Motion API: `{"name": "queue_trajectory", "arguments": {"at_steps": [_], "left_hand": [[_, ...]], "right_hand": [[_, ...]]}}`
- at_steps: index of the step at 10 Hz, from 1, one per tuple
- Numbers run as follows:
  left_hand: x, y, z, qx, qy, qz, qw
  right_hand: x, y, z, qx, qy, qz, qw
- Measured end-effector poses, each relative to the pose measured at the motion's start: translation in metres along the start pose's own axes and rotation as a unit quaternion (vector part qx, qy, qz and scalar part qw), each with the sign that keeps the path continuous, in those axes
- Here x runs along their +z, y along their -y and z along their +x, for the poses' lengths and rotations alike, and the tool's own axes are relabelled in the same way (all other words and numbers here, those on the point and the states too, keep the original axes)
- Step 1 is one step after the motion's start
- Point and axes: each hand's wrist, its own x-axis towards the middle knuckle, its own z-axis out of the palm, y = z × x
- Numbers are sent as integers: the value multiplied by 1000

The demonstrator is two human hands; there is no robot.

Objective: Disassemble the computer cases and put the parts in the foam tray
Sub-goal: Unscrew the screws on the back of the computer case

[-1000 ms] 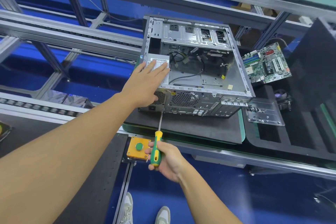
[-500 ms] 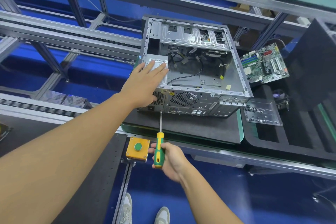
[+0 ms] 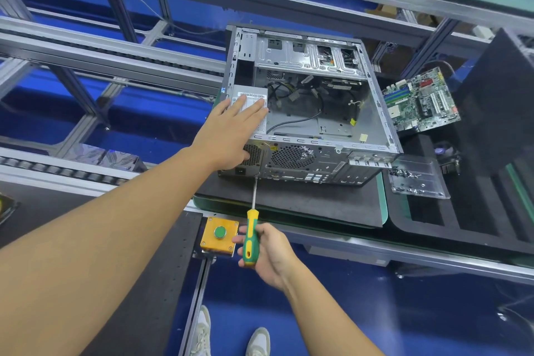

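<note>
While the flat left hand [image 3: 231, 136] rests on the unreadable label [image 3: 254, 95], the right hand [image 3: 270, 257] holds the screwdriver [image 3: 250, 237].

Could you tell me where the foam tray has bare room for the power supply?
The foam tray has bare slots in front of the clear screw box; the mat strip before the case is free. Crowded around the motherboard and cooler.

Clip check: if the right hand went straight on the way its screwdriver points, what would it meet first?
The rear panel of the computer case. The right hand grips the screwdriver, whose tip seems to sit low on that panel, by the power supply vent; whether it touches a screw is unclear.
</note>
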Motion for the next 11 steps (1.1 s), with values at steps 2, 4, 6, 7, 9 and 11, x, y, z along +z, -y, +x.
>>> {"name": "queue_trajectory", "arguments": {"at_steps": [2, 4, 6, 7, 9, 11], "left_hand": [[1, -1, 0, -2, 4, 1, 1000], [2, -1, 0, -2, 1, 4, 1000], [3, 0, 1, -3, -4, 5, 1000], [3, 0, 1, -2, -5, 5, 1000], [4, 0, 1, -3, -4, 7, 1000], [3, 0, 0, -4, -3, 5, 1000]], "right_hand": [[-8, -7, -2, -79, 9, -31, 996], [-8, -6, -2, -66, -49, -89, 993], [-11, 0, -5, -5, 4, -13, 1000], [-12, -3, -5, -23, 5, -31, 999], [-13, -6, -5, -39, -19, -101, 994], [-7, -2, -2, 9, 0, -34, 999]]}}
